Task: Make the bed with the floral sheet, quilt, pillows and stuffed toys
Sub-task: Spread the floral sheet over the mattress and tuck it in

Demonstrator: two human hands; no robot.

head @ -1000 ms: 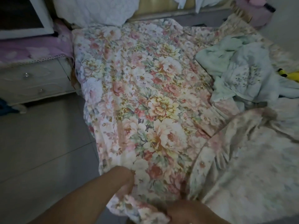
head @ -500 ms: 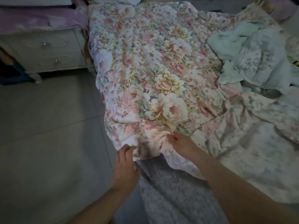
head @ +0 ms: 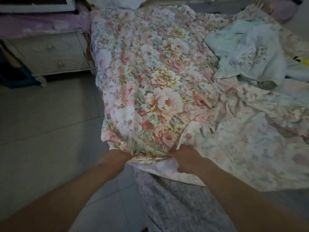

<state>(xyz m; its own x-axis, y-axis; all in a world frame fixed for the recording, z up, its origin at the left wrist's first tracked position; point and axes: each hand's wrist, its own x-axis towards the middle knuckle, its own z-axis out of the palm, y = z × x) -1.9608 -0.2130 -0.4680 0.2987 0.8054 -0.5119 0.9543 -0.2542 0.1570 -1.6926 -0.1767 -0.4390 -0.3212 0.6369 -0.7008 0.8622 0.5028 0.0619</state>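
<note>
Bedroom, dimly lit; grey tiled floor (head: 41, 131) running along the left of the bed. Entries going near to far.

1. Grey checked fabric surface (head: 175, 201), showing below the lifted hem; mattress or cover, cannot tell.
2. Left hand (head: 117, 157): grip closing on the hem of the pink-and-cream rose-printed floral sheet (head: 150, 84), fingertips buried in the gathers converging there.
3. Right hand (head: 185, 160): grip pinching the same hem, fingers curling over the cloth edge.
4. The floral sheet is lying on the bed and stretching away from both grips. Its long axis is running from the hands toward the head of the bed, with the held hem crossing it left to right. The left hand is sitting nearer the floor-side edge, where the sheet is hanging over. The right hand is sitting nearer the rumpled part. Judgement: the coming pull is likely calling for a draw toward the person along that axis, with the left hand settling the corner.
5. Pale, faded-floral rumpled cloth (head: 250, 148), lying right of the grips.
6. Pale green crumpled cloth bundle (head: 250, 47), resting beyond it.
7. Yellow soft object (head: 303, 61), cropped at the right edge; possibly a toy.
8. Cream two-drawer bedside cabinet (head: 50, 54), standing left of the bed.
9. White quilted pillow (head: 117, 1), lying farthest.
</note>
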